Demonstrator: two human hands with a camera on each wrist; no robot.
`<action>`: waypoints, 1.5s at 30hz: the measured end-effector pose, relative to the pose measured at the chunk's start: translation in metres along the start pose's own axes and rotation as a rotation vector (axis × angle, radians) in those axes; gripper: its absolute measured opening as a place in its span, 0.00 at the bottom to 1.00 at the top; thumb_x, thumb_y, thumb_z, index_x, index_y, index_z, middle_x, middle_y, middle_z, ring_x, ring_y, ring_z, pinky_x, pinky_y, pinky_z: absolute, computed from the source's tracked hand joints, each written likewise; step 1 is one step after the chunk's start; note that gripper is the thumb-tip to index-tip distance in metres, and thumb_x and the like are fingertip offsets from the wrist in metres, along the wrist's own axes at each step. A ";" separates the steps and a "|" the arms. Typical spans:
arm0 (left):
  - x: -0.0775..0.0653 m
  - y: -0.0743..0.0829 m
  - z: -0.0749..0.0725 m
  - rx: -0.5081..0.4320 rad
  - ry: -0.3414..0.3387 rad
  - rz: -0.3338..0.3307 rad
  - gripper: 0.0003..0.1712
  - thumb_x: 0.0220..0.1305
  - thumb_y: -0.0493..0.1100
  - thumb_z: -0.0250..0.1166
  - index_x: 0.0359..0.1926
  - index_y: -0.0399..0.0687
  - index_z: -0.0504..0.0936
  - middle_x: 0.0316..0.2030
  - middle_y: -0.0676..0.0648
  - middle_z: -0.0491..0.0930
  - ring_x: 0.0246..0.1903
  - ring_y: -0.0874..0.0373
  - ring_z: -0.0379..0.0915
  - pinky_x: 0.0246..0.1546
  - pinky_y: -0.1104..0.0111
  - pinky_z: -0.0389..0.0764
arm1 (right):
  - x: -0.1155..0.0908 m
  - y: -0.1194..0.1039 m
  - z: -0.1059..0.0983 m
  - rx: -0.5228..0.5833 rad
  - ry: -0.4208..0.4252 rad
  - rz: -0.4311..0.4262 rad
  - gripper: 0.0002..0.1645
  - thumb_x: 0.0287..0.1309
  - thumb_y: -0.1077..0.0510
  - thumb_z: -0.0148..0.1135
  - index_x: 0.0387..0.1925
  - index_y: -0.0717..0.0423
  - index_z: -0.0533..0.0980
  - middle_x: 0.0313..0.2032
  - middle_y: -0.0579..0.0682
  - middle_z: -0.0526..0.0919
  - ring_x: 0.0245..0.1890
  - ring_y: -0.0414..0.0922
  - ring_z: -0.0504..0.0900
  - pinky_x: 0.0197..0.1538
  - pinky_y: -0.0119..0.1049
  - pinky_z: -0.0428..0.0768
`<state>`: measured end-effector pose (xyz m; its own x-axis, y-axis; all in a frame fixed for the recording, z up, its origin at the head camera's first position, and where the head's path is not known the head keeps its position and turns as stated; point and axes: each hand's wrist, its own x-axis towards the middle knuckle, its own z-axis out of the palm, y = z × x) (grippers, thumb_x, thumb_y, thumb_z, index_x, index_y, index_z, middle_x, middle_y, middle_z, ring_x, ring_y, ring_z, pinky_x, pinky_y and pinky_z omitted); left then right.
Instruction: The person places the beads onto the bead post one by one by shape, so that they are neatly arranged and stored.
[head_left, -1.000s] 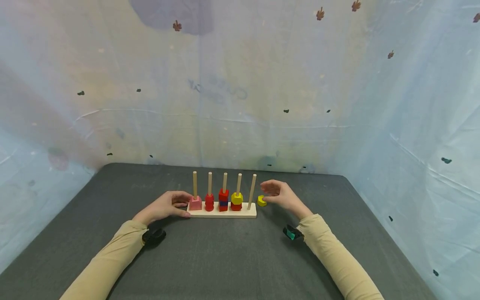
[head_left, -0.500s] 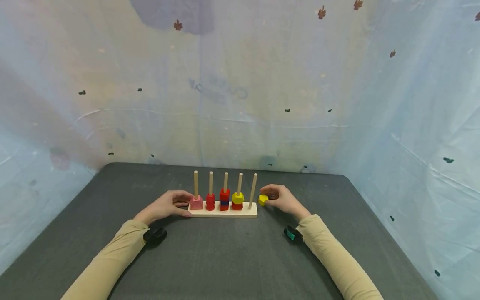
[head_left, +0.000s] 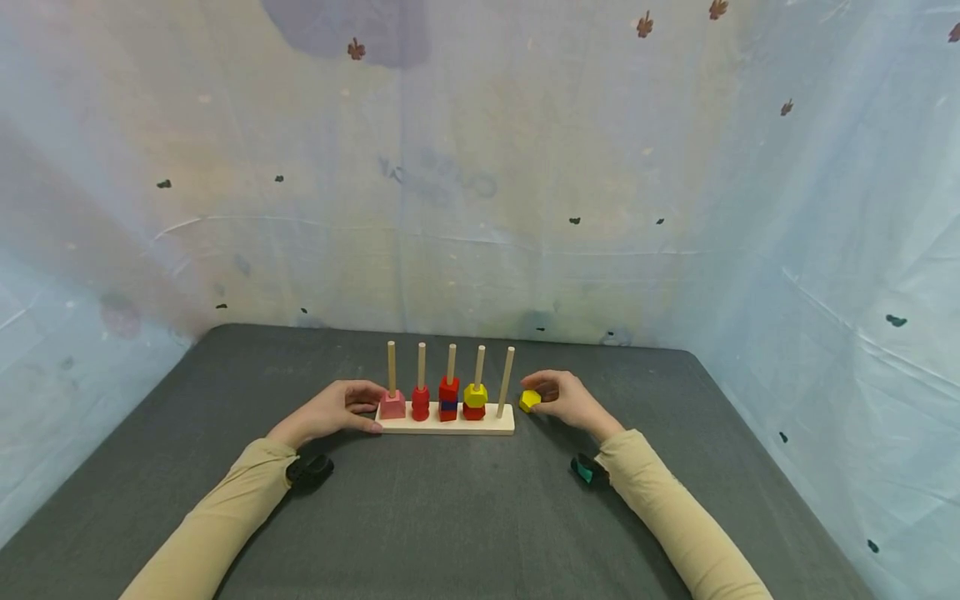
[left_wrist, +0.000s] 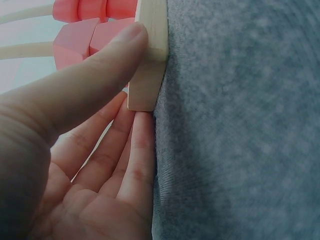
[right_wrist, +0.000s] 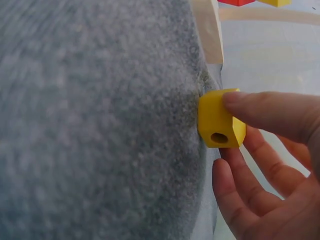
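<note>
A pale wooden peg stand (head_left: 442,427) with upright pegs is on the dark tabletop. My left hand (head_left: 337,411) holds its left end, thumb (left_wrist: 107,62) across the front edge and fingers (left_wrist: 137,160) at the end face. Pink blocks (head_left: 392,406) sit on the peg nearest that hand. To the right of the stand, my right hand (head_left: 564,398) pinches a yellow hexagonal bead (head_left: 530,401). In the right wrist view the thumb lies on the bead (right_wrist: 217,117), whose round hole faces the camera; other fingertips are partly hidden behind it.
On the middle pegs are red round beads (head_left: 420,404), a red and blue stack (head_left: 448,400), and a yellow bead (head_left: 475,395) above red. The rightmost peg (head_left: 506,383) is bare. A dark cloth-covered table (head_left: 450,517) meets pale hanging sheets (head_left: 480,275) behind.
My right hand has lowered its fingers around the yellow hexagonal bead, which has turned and shifted slightly right, away from the stand. My left hand keeps its hold on the stand's end.
</note>
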<state>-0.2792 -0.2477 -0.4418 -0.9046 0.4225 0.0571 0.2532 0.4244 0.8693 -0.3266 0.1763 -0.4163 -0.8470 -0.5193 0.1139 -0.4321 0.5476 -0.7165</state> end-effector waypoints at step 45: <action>-0.001 0.003 -0.001 -0.021 -0.010 -0.003 0.35 0.50 0.40 0.76 0.59 0.37 0.74 0.55 0.38 0.73 0.56 0.43 0.70 0.56 0.59 0.76 | 0.012 -0.067 -0.037 0.235 0.294 -0.126 0.21 0.56 0.66 0.66 0.52 0.62 0.76 0.50 0.58 0.79 0.50 0.52 0.79 0.52 0.37 0.81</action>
<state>-0.2777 -0.2476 -0.4388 -0.9018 0.4292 0.0498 0.2430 0.4085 0.8798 -0.3193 0.1576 -0.3420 -0.8591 -0.3443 0.3787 -0.4845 0.3086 -0.8185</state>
